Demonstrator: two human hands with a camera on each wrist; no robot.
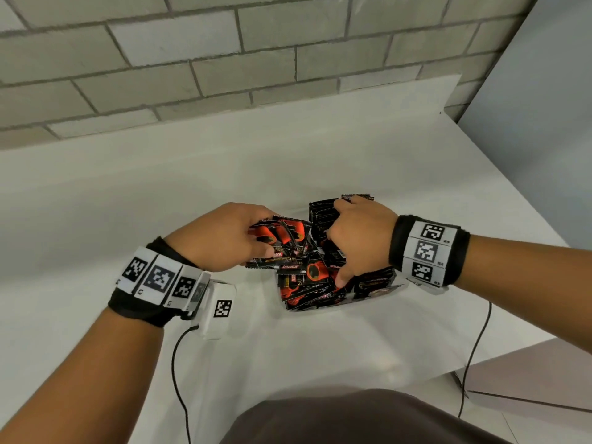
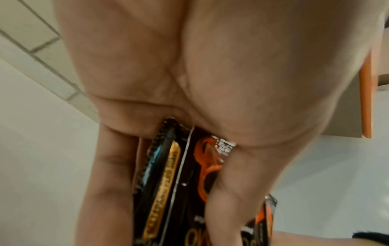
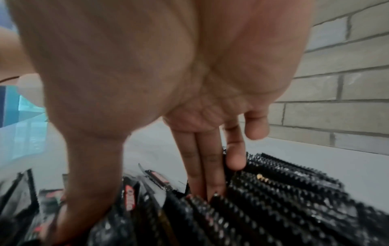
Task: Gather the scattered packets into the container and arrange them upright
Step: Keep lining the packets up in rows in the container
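Black and orange packets fill a clear container point(image 1: 398, 287) on the white table. My left hand point(image 1: 256, 241) hovers at its left side and pinches a small stack of packets point(image 1: 283, 240) between thumb and fingers; the left wrist view shows that stack point(image 2: 168, 191) edge-on in the grip. My right hand point(image 1: 336, 245) reaches into the container. Its straight fingers point(image 3: 202, 168) are pushed down beside a row of upright packets point(image 3: 284, 196) at the far end, and its thumb rests on loose packets point(image 1: 307, 283) lying jumbled at the near end.
A grey brick wall point(image 1: 224, 68) runs behind the table. The table's right edge point(image 1: 512, 350) drops off close to the container. Two black cables point(image 1: 174, 373) hang from my wrists across the near table, and my dark lap point(image 1: 352, 418) is below.
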